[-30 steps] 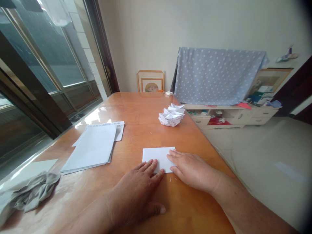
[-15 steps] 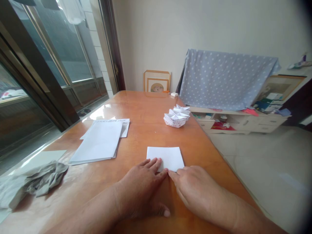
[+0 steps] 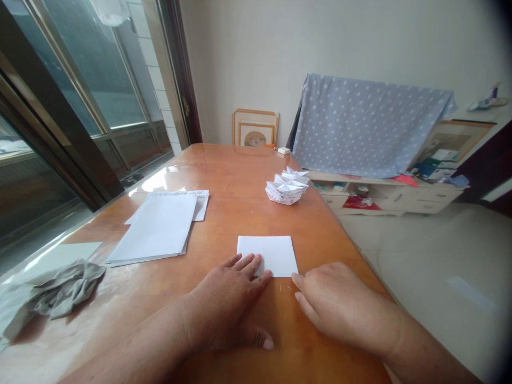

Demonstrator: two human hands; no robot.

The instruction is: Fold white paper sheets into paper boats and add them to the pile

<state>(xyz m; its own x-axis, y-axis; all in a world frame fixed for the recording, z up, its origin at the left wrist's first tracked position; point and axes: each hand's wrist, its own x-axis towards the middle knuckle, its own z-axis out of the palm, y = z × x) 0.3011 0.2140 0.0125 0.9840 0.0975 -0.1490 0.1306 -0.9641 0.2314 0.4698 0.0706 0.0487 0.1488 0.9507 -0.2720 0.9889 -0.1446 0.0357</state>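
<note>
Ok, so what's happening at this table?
A person's left hand rests on a small white paper rectangle on the wooden table; the right hand is at its near right corner. Boat-like folded papers stand beyond, a stack of white sheets lies to the left, and a crumpled gray cloth farther left.

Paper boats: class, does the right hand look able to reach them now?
Probably yes: the right hand is at a near corner of the sheet, and nothing visible stands between that hand and the paper boats.
</note>
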